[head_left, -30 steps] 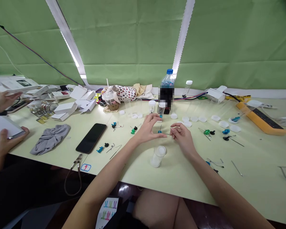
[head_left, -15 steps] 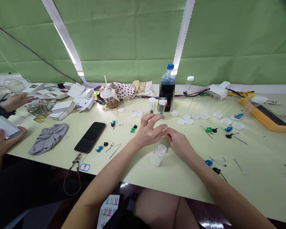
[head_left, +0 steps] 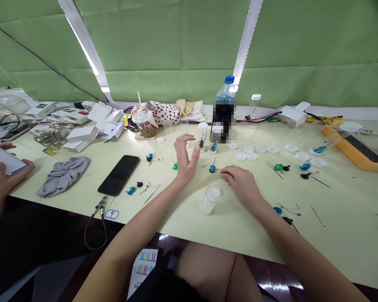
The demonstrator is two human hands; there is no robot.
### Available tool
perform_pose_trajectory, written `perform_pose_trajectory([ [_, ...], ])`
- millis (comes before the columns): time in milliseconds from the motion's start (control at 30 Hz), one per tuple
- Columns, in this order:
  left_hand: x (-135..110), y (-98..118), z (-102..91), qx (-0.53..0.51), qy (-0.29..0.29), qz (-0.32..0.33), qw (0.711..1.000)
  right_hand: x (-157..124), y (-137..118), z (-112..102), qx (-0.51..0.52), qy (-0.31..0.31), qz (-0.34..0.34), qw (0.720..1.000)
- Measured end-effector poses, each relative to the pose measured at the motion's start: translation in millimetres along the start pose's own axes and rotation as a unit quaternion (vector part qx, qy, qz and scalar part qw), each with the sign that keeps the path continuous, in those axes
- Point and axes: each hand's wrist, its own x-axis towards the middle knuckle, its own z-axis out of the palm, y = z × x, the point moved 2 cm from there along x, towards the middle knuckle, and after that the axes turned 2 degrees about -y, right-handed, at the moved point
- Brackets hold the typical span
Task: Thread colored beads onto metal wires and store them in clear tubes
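A small blue piece with a black round base (head_left: 212, 168) stands upright on the table, a thin rod rising from it. My right hand (head_left: 241, 182) rests just right of it, fingertips pinched on a thin metal rod (head_left: 219, 169) that reaches toward the blue piece. To the left, my left hand (head_left: 185, 161) is raised with thumb and fingers apart, holding nothing. A clear plastic tube (head_left: 208, 205) with a white cap (head_left: 216, 192) in its mouth stands nearer me. Behind my hands are two capped tubes with small parts inside, one a white-topped tube (head_left: 203, 136).
Sets of small coloured parts and bent rods lie on both sides, among them a green part (head_left: 277, 167). White caps (head_left: 251, 156), a dark bottle (head_left: 224, 121) and an orange power strip (head_left: 359, 151) sit behind. Left are a phone (head_left: 119, 175), grey cloth (head_left: 64, 177) and a co-worker's hands (head_left: 3, 176).
My left hand has moved left, away from my right hand, and its fingers have spread. The blue piece now shows standing between them. The co-worker's far hand has drawn back toward the box.
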Motion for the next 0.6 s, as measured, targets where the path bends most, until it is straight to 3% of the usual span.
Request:
perform_pose_trajectory([
  [167, -7, -16, 14.0, -0.064, -0.017, -0.112, 0.991, 0, 2, 2, 0.021, -0.005, 0.013, 1.0],
  [267, -9, -29, 24.6, -0.067, -0.135, -0.143, 0.978, 0, 3, 3, 0.026, 0.002, 0.006, 1.0],
  [433, -12, -40, 35.1, -0.063, -0.362, -0.148, 0.918, 1, 4, 4, 0.047, -0.01, 0.007, 0.999],
  [500, -14, -39, 36.4, -0.068, -0.412, -0.143, 0.897, 1, 5, 3, 0.024, -0.005, 0.004, 1.0],
  [600, -16, -34, 38.0, -0.075, -0.436, -0.142, 0.886, 1, 5, 3, -0.021, -0.004, -0.008, 1.0],
])
